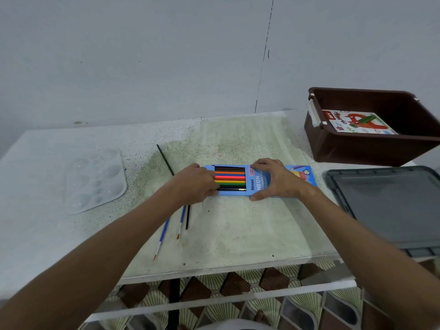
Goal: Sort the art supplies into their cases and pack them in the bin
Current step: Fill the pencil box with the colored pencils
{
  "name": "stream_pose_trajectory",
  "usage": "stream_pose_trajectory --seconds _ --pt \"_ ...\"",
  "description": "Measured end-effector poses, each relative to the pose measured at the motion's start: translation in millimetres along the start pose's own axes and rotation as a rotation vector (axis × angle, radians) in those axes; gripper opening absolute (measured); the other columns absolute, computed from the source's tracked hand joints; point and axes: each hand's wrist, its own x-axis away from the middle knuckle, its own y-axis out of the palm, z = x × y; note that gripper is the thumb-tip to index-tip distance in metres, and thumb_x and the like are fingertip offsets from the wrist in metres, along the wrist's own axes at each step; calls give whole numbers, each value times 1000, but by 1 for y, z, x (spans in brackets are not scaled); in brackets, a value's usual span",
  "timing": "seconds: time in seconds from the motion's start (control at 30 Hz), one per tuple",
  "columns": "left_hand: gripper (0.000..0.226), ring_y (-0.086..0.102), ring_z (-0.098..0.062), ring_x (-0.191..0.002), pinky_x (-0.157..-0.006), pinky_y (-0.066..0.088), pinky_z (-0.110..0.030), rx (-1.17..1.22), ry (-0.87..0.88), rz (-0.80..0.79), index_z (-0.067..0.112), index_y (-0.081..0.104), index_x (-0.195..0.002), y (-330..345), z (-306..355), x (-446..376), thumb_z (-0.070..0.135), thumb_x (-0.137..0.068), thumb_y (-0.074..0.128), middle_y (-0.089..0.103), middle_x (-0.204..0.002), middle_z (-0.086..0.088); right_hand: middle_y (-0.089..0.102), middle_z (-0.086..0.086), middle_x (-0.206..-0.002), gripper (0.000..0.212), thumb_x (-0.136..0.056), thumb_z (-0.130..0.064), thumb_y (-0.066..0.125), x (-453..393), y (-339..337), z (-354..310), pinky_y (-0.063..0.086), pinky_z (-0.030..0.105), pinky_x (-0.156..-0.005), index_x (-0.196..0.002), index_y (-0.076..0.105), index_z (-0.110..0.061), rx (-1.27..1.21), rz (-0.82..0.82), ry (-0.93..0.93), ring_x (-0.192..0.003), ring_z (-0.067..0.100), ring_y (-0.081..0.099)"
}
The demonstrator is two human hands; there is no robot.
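Nearest the person, patterned floor tiles [238,303] are showing through below the front edge of the table [47,186]. On the tabletop, closest in, two blue brushes [164,232] are lying side by side with their bristle tips pointing toward the front edge, and a short black stick [187,217] is lying just beside them; all three are running up under the left wrist. At mid-table the left hand [197,182] is sitting at the open end of the blue pencil box [259,182], its fingers curled against the ends of the pencils [229,178], which are lying in a neat row, partly out of the sleeve; whether it is pinching them or only pressing on them, I cannot tell. The right hand [276,179] is gripping the box, thumb on the near edge and fingers spread over the top, holding it flat on the table. A long black brush [165,159] is lying at an angle just beyond the left hand. Well off to the left, a clear palette [95,179] is resting flat. To the right, a grey lid [390,206] is lying near the table's edge. Farthest back on the right, the brown bin [357,148] is standing with a pastel box [357,122] already lying inside it.
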Motion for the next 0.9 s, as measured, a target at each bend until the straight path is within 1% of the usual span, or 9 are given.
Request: stream_pose_trajectory --seconds 0.1,0.17,0.23,0.3,0.47,0.57,0.7,0.8,0.9 --pt "35 58 -15 -87 -75 48 -31 167 -121 -60 26 61 -120 1 -7 4 48 -97 45 59 -99 3 40 -8 -136 95 -59 -49 87 1 0 2 26 24 -102 -139 45 -19 -10 11 -3 -122 5 29" --pt "44 57 -15 -94 -82 49 -33 341 -230 -61 27 58 -127 5 -14 11 52 -91 54 59 -106 2 41 -8 -135 95 -59 -49 87 0 1 2 28 25 -103 -139 45 -20 -12 13 -4 -122 6 29" --pt "59 53 -17 -106 -91 44 -32 454 -317 -79 27 48 -138 9 -22 18 51 -86 63 55 -119 -1 41 -9 -135 95 -59 -50 87 0 1 3 28 26 -103 -139 45 -20 -15 9 -2 -121 5 28" --pt "69 50 -17 -105 -91 42 -30 489 -363 -99 26 43 -141 13 -24 21 52 -82 67 51 -118 0 40 -9 -136 95 -59 -49 87 0 1 3 27 25 -103 -139 45 -20 -17 10 1 -122 5 29" --pt "68 54 -14 -97 -88 45 -27 636 -444 58 22 53 -135 22 -18 22 52 -78 72 59 -115 2 40 -8 -136 93 -59 -49 87 0 1 2 28 27 -104 -138 45 -21 -11 6 7 -124 8 30" --pt "66 59 -15 -99 -88 45 -25 617 -433 117 19 52 -137 24 -14 22 48 -80 71 62 -124 -3 39 -9 -136 93 -59 -48 87 0 -1 0 28 28 -106 -138 45 -23 -3 -7 13 -124 7 29" --pt "60 60 -14 -97 -89 48 -29 647 -469 189 21 54 -134 27 -9 19 48 -82 69 64 -118 -2 35 -7 -142 89 -60 -46 87 1 -2 -12 29 36 -112 -137 47 -28 7 -28 5 -132 12 26" --pt "51 60 -12 -94 -87 48 -26 679 -499 233 22 58 -129 30 -11 17 43 -84 69 66 -113 -1 36 -4 -143 76 -65 -49 84 -3 3 -28 27 36 -109 -132 54 -31 2 8 -55 -133 14 25" --pt "61 61 -13 -93 -88 49 -28 669 -479 227 21 57 -131 31 -11 16 46 -78 74 67 -111 -1 50 -4 -127 51 -72 -48 79 -12 14 -46 32 32 -102 -117 67 -29 19 53 -142 -119 16 35"
